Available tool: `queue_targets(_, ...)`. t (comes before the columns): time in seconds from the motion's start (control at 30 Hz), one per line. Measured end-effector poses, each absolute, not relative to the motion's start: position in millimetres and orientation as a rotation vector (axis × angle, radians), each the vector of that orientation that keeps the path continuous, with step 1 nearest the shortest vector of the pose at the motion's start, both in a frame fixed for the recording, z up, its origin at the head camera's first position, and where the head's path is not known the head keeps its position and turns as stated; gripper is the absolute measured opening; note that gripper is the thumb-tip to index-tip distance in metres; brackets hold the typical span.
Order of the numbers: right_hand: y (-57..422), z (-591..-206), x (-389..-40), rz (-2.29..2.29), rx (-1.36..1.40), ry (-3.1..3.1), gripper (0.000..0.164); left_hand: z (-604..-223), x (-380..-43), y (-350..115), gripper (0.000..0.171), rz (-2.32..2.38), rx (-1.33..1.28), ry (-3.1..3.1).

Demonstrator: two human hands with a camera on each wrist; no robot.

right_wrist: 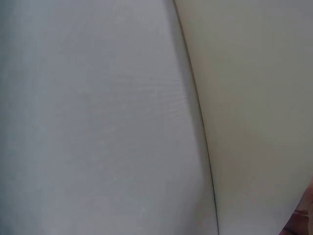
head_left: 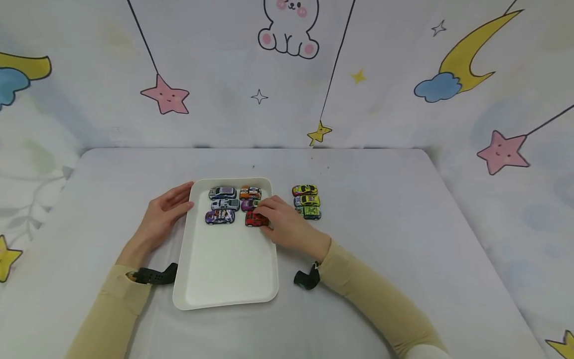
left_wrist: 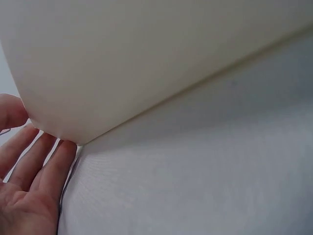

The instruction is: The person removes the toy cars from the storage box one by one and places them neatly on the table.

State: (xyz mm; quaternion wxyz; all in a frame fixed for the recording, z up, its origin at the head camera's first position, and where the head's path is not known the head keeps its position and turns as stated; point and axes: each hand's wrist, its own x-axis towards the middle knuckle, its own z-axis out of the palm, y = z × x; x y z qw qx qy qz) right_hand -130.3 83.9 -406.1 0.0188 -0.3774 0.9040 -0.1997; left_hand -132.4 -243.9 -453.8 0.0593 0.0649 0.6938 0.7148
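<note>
A white rectangular tray [head_left: 230,271] holds several small toy cars near its far end. My left hand [head_left: 162,214] lies against the tray's left side near the far corner, fingers fairly straight; in the left wrist view its fingertips touch the tray's outer wall [left_wrist: 122,63]. Reaching over the right rim, my right hand [head_left: 289,224] pinches a red toy car [head_left: 254,219] inside the tray, partly covered by the fingers. Just beyond it are a purple-pink car [head_left: 249,205] and an orange car [head_left: 250,192]. To the left sit a purple car [head_left: 219,216] and two grey-silver cars [head_left: 225,204].
Right of the tray, three toy cars stand in a column on the white-covered table [head_left: 381,214]: a yellow-red one [head_left: 305,190], a yellow one [head_left: 307,200] and a green one [head_left: 310,213]. A printed cloth backdrop [head_left: 215,60] rises behind the table's far edge.
</note>
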Motion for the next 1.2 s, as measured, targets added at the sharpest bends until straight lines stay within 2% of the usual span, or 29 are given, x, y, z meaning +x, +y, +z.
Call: queue_targets(1.2,81.2,-412.4,-127.0,-0.720,-1.251,2.674,0.026,-454.4,-131.5,-243.3,0.058,2.195,0.205,2.079)
